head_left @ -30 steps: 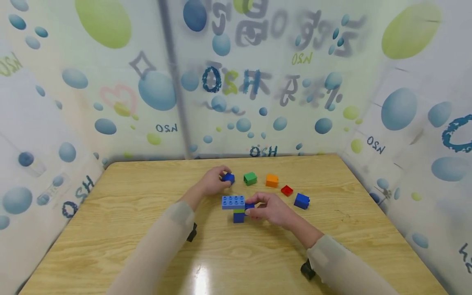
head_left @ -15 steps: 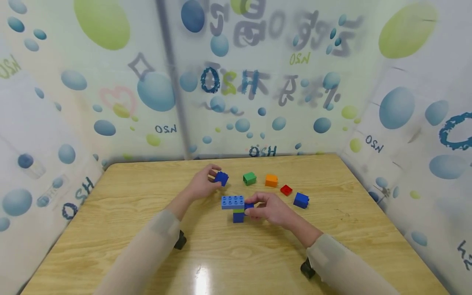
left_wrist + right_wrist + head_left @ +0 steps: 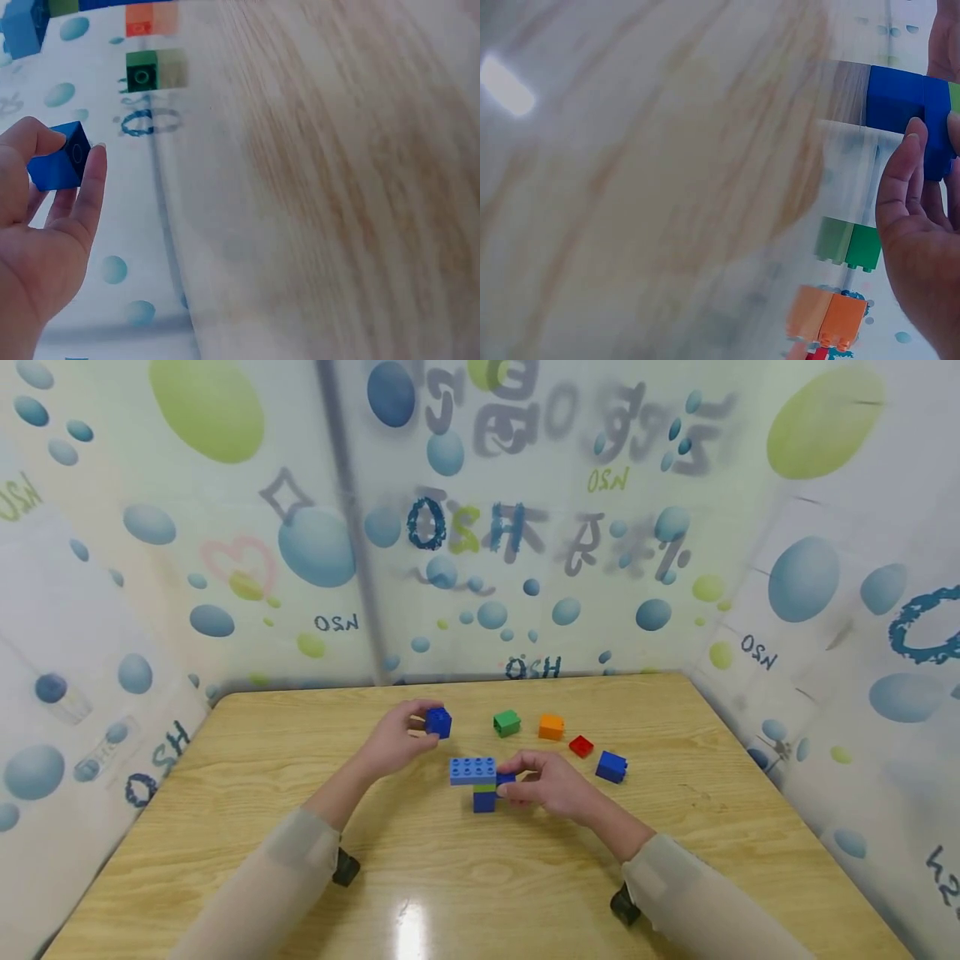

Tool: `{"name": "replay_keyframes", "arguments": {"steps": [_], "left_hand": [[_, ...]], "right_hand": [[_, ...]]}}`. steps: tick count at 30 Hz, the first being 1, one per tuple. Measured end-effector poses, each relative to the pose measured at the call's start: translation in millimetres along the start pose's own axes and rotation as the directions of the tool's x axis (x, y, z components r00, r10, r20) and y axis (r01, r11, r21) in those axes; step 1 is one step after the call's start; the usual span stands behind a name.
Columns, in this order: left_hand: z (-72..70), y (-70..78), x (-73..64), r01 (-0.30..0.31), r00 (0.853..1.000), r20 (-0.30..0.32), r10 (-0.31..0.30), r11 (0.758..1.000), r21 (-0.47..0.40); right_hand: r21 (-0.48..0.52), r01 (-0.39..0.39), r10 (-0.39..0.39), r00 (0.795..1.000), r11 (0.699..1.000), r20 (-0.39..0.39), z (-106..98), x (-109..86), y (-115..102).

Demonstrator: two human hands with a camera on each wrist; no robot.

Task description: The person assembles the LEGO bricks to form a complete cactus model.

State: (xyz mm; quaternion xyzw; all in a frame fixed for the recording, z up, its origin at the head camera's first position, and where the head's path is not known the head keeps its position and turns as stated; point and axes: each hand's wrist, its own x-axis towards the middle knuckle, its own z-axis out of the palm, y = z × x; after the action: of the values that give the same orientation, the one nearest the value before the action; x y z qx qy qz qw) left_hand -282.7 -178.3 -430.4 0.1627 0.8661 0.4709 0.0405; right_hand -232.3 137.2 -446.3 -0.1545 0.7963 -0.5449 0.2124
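In the head view my left hand pinches a blue toy building brick above the far half of the table. The left wrist view shows this blue brick between thumb and fingers. A small built stack stands at the table's middle: a light blue eight-stud brick on top, a thin lime piece beneath it, a dark blue brick at the bottom. My right hand grips another dark blue brick at the stack's right side, partly hidden by the fingers.
Behind and right of the stack lie a green brick, an orange brick, a small red piece and a loose blue brick. The wooden table meets patterned curtains at its back and sides.
My left hand has drawn the blue brick leftward, away from the green brick, and the brick has turned in its fingers. My right hand stays at the stack.
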Motion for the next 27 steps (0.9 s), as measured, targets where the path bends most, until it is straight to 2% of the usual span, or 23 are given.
{"name": "replay_keyframes", "arguments": {"steps": [7, 15, 21, 27], "left_hand": [[-3.1, 12.4, -16.7, -0.055, 0.998, 0.012, 0.056, 0.996, -0.072], [-5.1, 24.6, -35.2, -0.103, 0.994, 0.022, 0.105, 0.991, -0.082], [-4.0, 32.7, -48.2, -0.097, 0.993, 0.056, 0.107, 0.983, -0.153], [1.8, 36.2, -55.3, -0.101, 0.989, 0.092, 0.115, 0.984, -0.145]], "right_hand": [[-0.005, 0.007, -0.007, 1.0, 1.0, -0.004, 1, 2.4, 3], [-0.006, -0.004, 0.004, 1.0, 1.0, -0.017, 1, 1.7, 2], [0.008, -0.009, 0.009, 1.0, 1.0, -0.015, 2, 2.0, 1], [0.004, -0.008, 0.008, 1.0, 1.0, -0.019, 2, 2.8, 3]]}}
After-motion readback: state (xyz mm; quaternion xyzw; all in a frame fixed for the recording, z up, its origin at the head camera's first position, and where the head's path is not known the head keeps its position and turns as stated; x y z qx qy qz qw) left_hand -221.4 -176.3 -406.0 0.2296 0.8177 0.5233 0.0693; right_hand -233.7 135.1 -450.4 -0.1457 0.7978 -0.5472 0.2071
